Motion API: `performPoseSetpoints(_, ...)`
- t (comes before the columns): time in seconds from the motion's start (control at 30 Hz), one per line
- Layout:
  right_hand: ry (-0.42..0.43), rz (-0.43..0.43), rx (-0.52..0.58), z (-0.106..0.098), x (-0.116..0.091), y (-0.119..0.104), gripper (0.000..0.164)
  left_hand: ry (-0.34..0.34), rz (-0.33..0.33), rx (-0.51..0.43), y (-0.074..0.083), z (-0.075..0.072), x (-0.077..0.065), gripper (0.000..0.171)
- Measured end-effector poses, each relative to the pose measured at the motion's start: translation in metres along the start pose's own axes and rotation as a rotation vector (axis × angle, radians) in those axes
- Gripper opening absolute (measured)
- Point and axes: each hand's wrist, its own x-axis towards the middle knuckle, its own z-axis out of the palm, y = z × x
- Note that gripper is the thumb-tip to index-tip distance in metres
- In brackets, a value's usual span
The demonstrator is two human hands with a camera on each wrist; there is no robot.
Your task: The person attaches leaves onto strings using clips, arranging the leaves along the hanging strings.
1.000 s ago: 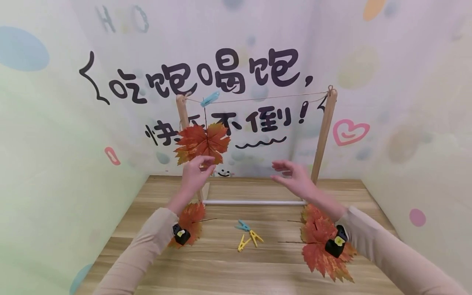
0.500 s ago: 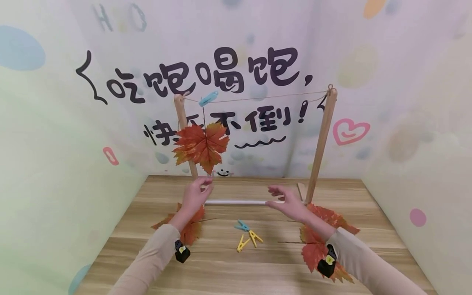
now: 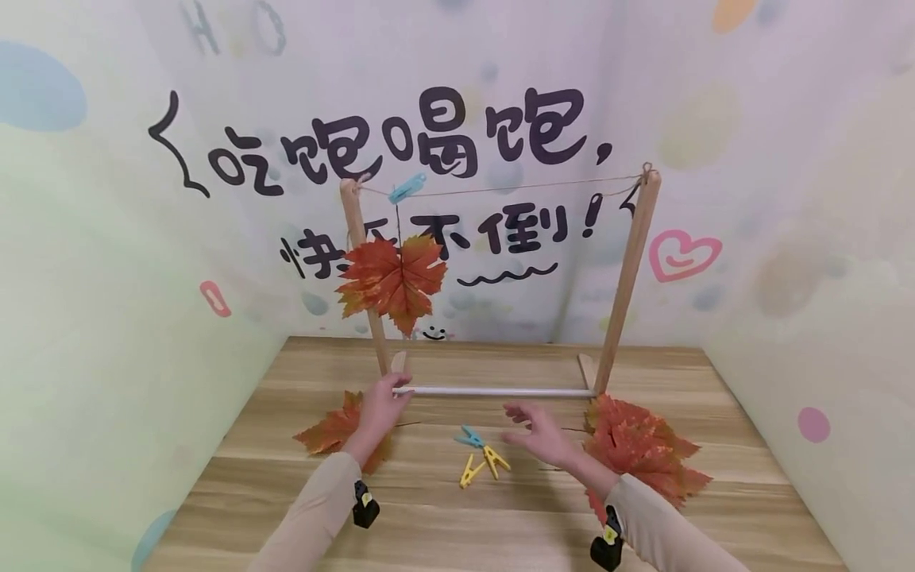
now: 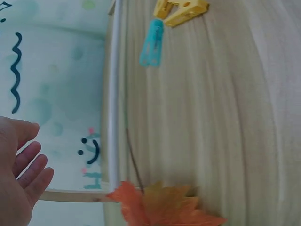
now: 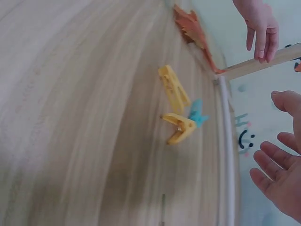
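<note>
My left hand (image 3: pixel 382 409) hovers by the left end of the white rod (image 3: pixel 493 392), its fingers loosely bent and holding nothing. Below it an orange-red maple leaf (image 3: pixel 329 433) lies on the table, partly covered by the wrist. My right hand (image 3: pixel 539 433) is in the air to the right of the clothespins, fingers spread in the right wrist view. A blue clothespin (image 3: pixel 469 436) and two yellow clothespins (image 3: pixel 495 461) lie together on the table. Another maple leaf (image 3: pixel 393 274) hangs by its stem from a blue clothespin (image 3: pixel 407 189) on the string (image 3: pixel 529 188).
Wooden posts (image 3: pixel 629 278) stand at either end of the rod and carry the string. Overlapping maple leaves (image 3: pixel 643 449) lie at the right, partly behind my right forearm. A printed cloth backdrop (image 3: pixel 457 48) rises behind the wooden table (image 3: pixel 457 532).
Both hands have moved down from beside the hanging leaf toward the table, the right one also leftward. The hanging leaf and the clothespins have stayed in place.
</note>
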Motion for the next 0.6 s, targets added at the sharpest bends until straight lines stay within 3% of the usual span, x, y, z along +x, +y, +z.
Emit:
performPoseSetpoints(0.17, -0.006, -0.042, -0.053, 0.015, -0.003, 0.013, 0.046, -0.024, -0.041, 0.007, -0.014, 0.012, -0.007, 0.023)
performPoseSetpoints(0.33, -0.022, -0.015, -0.077, 0.029, -0.007, 0.022, 0.049, -0.052, -0.052, 0.032, -0.024, 0.02, -0.013, 0.023)
performPoseSetpoints(0.6, -0.031, -0.009, -0.092, 0.042, -0.012, 0.03, 0.052, -0.137, 0.027, 0.123, -0.03, 0.029, -0.021, 0.02)
